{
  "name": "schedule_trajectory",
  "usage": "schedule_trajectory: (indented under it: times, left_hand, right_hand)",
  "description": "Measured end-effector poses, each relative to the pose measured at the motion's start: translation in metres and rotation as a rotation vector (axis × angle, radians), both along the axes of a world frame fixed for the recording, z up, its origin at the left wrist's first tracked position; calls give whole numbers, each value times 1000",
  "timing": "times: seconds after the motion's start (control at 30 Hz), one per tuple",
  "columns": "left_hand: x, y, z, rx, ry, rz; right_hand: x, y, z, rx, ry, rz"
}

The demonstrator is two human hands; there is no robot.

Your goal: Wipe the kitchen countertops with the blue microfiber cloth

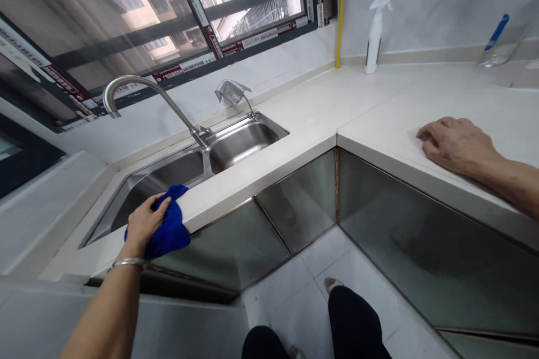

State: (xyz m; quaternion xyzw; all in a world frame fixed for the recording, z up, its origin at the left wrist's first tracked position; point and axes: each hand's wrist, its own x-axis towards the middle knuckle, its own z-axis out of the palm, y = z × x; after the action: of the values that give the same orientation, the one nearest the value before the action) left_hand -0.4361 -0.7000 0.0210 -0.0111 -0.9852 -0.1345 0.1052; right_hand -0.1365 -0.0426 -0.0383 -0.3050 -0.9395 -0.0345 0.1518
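Note:
My left hand (145, 223) presses a blue cloth (172, 231) against the front edge of the white countertop (269, 171), beside the sink. Part of the cloth hangs over that edge, and the fingers are closed on it. My right hand (458, 143) rests on the counter to the right, its fingers curled under; whether anything lies beneath them is hidden. A double steel sink (244, 148) is set into the counter, with a tall curved faucet (155, 87) behind it.
A white spray bottle (374, 36) stands by the back wall near a yellow pipe (339, 17). At the far right is a clear bottle (499, 47) with a blue label. Glass cabinet doors (236, 247) line the counter front above the tiled floor (290, 297).

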Motion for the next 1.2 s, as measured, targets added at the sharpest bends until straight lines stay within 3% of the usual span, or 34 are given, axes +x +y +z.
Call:
schedule_trajectory:
  times: [0.23,0.53,0.97,1.2]
  left_hand:
    - [2,-32,-5,-6,23,60]
    - [6,-42,-5,-9,16,57]
    - [9,-83,-5,-91,-36,210]
    - [15,-87,-8,-72,-14,259]
  right_hand:
    - [0,9,-7,22,43,9]
    - [0,12,-6,0,-1,12]
    - [1,8,-7,18,21,20]
    - [1,10,-9,9,12,9]
